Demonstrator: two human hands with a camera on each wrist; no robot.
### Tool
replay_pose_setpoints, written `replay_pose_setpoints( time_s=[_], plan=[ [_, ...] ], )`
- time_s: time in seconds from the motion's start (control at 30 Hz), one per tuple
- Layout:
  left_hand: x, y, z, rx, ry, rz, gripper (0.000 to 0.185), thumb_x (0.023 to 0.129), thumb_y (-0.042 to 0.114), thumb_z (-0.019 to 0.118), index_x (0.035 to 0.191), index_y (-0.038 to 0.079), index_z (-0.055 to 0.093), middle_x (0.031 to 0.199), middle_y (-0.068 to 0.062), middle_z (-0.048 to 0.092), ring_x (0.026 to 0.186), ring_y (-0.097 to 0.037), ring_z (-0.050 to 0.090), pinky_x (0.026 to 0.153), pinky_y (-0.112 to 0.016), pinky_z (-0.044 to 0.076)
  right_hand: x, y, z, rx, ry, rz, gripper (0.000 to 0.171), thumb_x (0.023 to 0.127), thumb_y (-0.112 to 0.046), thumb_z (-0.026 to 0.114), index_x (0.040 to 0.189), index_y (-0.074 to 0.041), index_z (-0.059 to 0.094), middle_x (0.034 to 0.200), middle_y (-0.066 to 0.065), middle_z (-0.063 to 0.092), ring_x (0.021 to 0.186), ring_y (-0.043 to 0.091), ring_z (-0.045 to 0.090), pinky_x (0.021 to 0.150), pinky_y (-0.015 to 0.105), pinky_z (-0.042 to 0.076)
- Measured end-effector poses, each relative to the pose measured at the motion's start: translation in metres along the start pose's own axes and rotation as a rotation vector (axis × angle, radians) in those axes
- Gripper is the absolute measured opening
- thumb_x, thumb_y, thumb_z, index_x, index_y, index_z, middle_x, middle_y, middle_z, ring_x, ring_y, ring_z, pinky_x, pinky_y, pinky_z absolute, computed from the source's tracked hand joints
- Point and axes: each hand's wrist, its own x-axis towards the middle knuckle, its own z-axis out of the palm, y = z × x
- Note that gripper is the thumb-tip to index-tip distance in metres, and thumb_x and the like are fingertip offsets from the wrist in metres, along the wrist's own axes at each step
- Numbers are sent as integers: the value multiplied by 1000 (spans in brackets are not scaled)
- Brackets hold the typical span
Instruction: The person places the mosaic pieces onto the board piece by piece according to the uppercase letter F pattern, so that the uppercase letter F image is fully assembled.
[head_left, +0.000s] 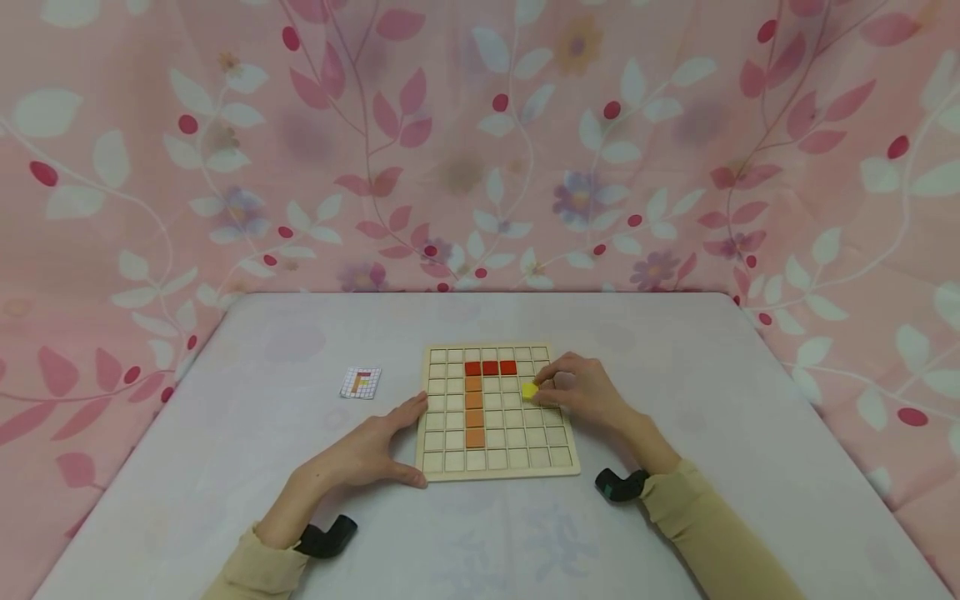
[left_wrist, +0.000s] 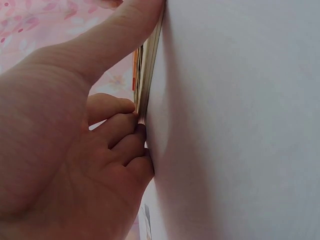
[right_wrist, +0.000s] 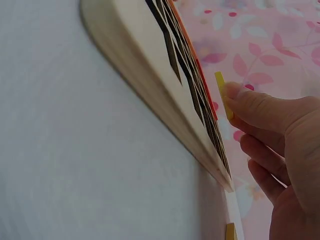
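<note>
A small yellow tile [head_left: 529, 390] is pinched by the right hand [head_left: 581, 392] above the wooden grid board [head_left: 498, 471] (red and orange tiles already seated); the board's edge is braced by the left hand [head_left: 367, 454], fingers straight.

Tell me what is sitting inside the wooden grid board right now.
The wooden grid board holds three red tiles in a row and an orange tile column below. The right hand covers some right-side cells, pinching a yellow tile.

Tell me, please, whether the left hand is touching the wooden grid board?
Touching. In the left wrist view the left hand presses its fingertips and thumb against the edge of the wooden grid board; the head view agrees.
</note>
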Motion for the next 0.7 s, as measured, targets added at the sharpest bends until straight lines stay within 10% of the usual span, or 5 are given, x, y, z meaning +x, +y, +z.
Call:
replay_pose_setpoints(
  time_s=[0.7],
  plan=[
    [-1, 2, 0, -15, -2, -4, 112, 58, 54, 82, 149, 19, 27, 156, 10, 16, 143, -15, 16, 113, -44, 23, 17, -24, 33, 35, -74, -40, 18, 73, -26, 81, 88, -21, 73, 87, -6, 65, 83, 15, 57, 74, 34, 46]
  ],
)
